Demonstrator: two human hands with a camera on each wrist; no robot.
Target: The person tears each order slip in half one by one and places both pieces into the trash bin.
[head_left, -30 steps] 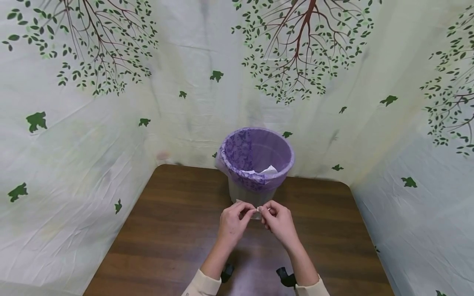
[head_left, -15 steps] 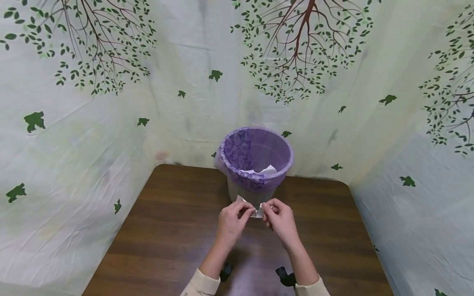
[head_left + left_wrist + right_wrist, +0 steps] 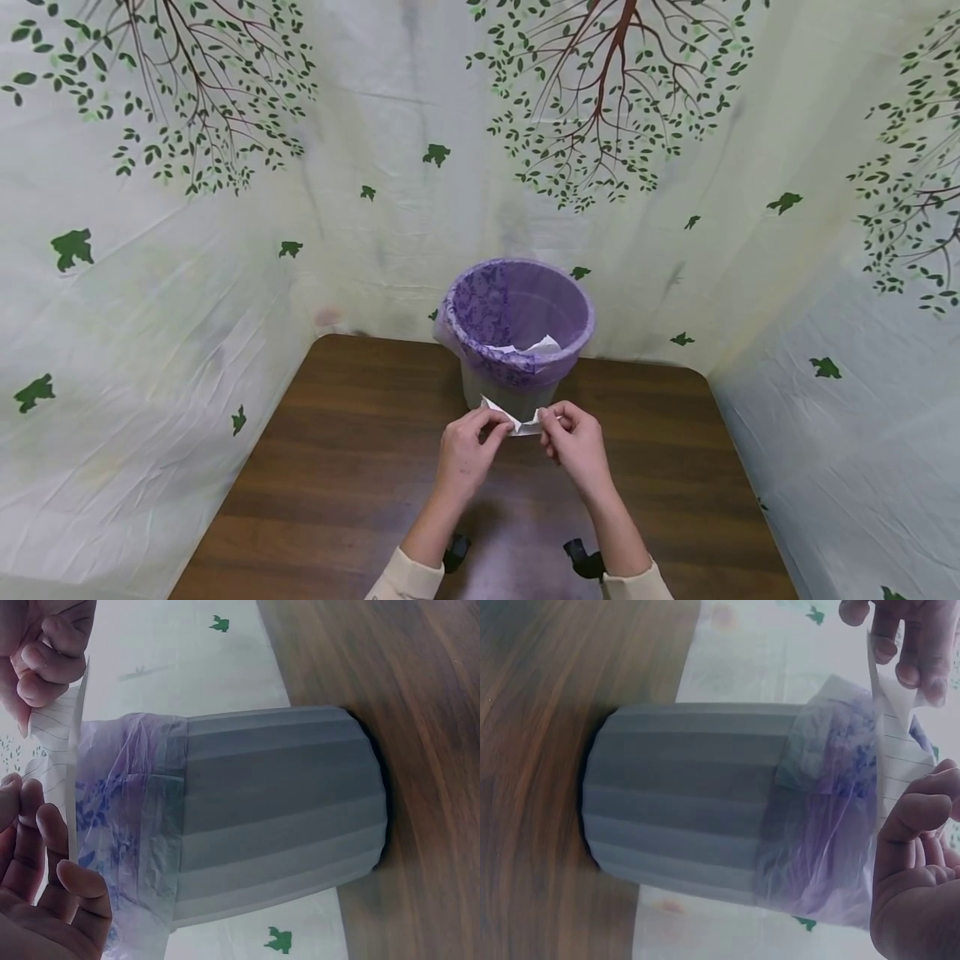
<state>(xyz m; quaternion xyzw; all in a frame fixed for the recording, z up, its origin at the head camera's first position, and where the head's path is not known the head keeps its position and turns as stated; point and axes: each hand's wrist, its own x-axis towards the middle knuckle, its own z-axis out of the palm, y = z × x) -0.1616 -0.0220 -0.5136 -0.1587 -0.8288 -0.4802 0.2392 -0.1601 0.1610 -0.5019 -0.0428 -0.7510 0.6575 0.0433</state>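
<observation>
Between my two hands stretches a piece of white lined paper (image 3: 528, 430), creased and raised at its left corner. Its left part is pinched by my left hand (image 3: 467, 450), thumb against fingers. With thumb and forefinger my right hand (image 3: 577, 444) pinches the other side. In the left wrist view, ruled lines show on the paper (image 3: 58, 778) and the sheet is seen nearly edge-on. The right wrist view also shows the paper (image 3: 897, 769) spanning the gap between both hands, in front of the bin's liner.
A grey ribbed bin (image 3: 498, 398) with a purple patterned liner (image 3: 480, 304) stands just beyond my hands. White paper scraps (image 3: 542, 345) lie inside it. The brown wooden table (image 3: 345, 467) ends at hanging cloth (image 3: 375, 275) printed with trees and leaves.
My right hand has moved slightly right, away from the left hand. The fingertips, nearly together before, are now apart, and more of the paper shows between them.
</observation>
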